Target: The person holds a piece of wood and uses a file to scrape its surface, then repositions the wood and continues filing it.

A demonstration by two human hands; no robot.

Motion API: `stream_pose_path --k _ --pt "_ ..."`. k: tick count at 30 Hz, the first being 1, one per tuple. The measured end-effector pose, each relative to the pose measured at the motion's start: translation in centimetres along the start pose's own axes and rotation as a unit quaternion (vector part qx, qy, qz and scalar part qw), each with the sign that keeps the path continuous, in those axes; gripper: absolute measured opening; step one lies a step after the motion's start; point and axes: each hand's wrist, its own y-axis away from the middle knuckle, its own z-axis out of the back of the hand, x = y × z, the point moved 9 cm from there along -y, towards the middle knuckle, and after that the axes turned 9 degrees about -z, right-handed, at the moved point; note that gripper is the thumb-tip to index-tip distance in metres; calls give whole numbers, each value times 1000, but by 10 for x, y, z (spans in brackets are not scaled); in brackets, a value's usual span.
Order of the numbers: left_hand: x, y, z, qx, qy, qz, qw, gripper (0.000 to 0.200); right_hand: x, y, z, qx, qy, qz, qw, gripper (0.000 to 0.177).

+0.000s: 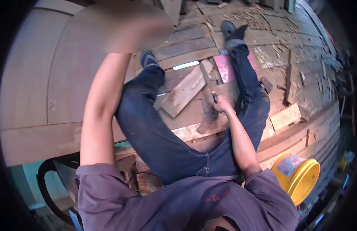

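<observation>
My right hand [223, 105] is closed around a dark handle [214, 97] with an orange end, low between my spread legs. What the handle belongs to I cannot make out. Just left of this hand, a wooden board [185, 91] lies slanted on the floor, and a narrow brown strip [204, 125] lies below it. My left arm [99, 102] reaches up and forward past my left knee, beside a large wooden panel [84, 73]. A blurred oval covers my left hand, so its fingers and anything in them are hidden.
A pink sheet [223, 68] lies partly under my right leg. Wood chips and offcuts [259, 21] litter the plank floor [188, 48]. A yellow bucket [303, 181] stands to my right, near long stacked boards [301, 136]. A dark curved chair arm [41, 181] is at lower left.
</observation>
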Motion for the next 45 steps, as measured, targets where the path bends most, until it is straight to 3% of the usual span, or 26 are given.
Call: stream_pose_path --k 1,2,4,9,11,15,17,20,21,23,24,25,26,28,32,35,38,45 --pt "-4 -2 9 -55 34 -7 998 73 -10 -1 3 12 -1 -11 1000 27" --pt "-9 -3 7 -57 26 -2 998 73 -22 -3 3 -19 11 4 1000 26" --pt "-14 29 37 -63 -42 5 997 75 12 -20 -6 -94 8 55 994 25" --pt "-89 36 -14 8 2 -94 996 69 6 -12 -7 -34 -15 31 999 27" --pt "-101 30 -40 53 -2 -160 986 66 4 -18 -10 -64 17 52 996 34" --pt "-80 29 -64 130 -174 -95 971 67 5 -15 -6 -70 19 29 997 36" --pt "-77 39 -64 106 -189 -30 976 73 10 2 7 -33 8 -10 999 34" --pt "-20 24 -122 215 -136 81 964 86 8 -1 9 -47 -26 -11 999 36" --pt "-12 32 -140 206 -108 125 964 79 9 -4 11 -57 -32 -11 998 36" --pt "7 29 -211 303 -51 76 948 93 9 -4 15 -81 -58 -10 995 35" --pt "19 34 -234 297 -40 133 945 122 9 -3 18 -95 -74 -12 993 35" --pt "41 25 -258 152 -61 167 972 150 10 0 22 -104 -93 -18 990 34" --pt "61 11 -296 132 -7 151 980 163 14 5 29 -113 -110 -25 987 34" --pt "70 13 -333 69 -90 185 976 163 16 6 37 -138 -144 -36 979 32" --pt "40 40 -350 -18 -124 226 966 154 11 9 43 -168 -198 -44 965 32" --pt "21 47 -345 -35 -73 232 969 151 7 11 53 -177 -206 -44 961 33" --pt "-9 44 -353 -60 -105 235 964 152 5 17 64 -195 -209 -40 958 34" --pt "-72 37 -338 -45 47 214 975 144 -1 31 80 -232 -239 -40 942 36"
